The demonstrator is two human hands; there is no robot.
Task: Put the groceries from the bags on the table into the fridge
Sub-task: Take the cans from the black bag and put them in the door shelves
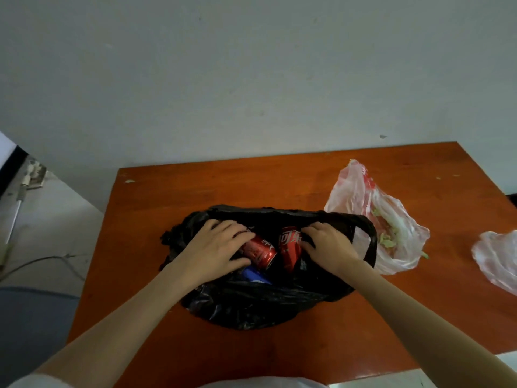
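left hand [215, 249] clasped one red cola can [258, 252] inside black bag [251, 303] | right hand [327, 245] fingers curled on bag rim by second can [291, 247], hold unclear | orange-brown table [279, 186] against grey wall [251, 79]; vegetable bag [372, 208] at 2 o'clock

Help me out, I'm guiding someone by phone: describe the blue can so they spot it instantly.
On the orange table lies an open black bag. Inside, below the left hand, sits the blue can, partly hidden; its neighbours are two red cans.
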